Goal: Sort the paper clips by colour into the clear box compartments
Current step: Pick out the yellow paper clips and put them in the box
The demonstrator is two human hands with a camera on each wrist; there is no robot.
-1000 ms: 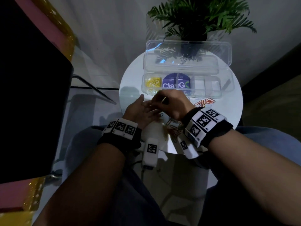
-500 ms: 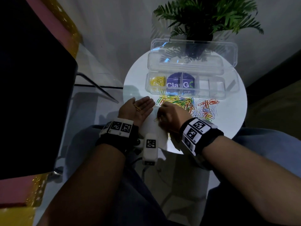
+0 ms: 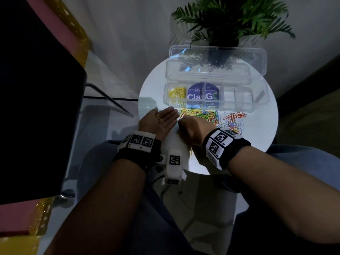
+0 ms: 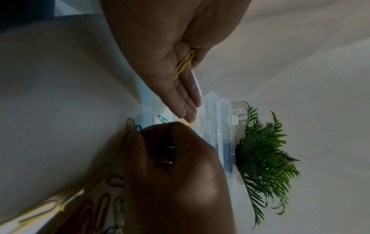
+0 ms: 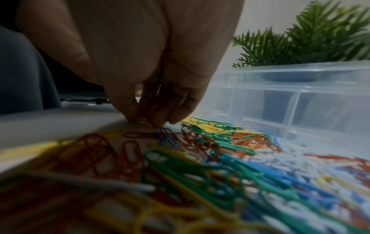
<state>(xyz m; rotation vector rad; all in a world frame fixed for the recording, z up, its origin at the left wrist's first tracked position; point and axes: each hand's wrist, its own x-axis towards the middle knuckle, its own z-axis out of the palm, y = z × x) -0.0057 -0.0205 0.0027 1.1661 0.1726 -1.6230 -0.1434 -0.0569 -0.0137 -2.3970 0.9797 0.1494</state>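
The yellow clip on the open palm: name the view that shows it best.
Left wrist view: the yellow clip lies large and sharp across the left hand. The head view shows it small and dim. The right wrist view does not show it.

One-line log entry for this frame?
left hand: open, yellow clips on palm | right hand: picking at clip pile | box: yellow only
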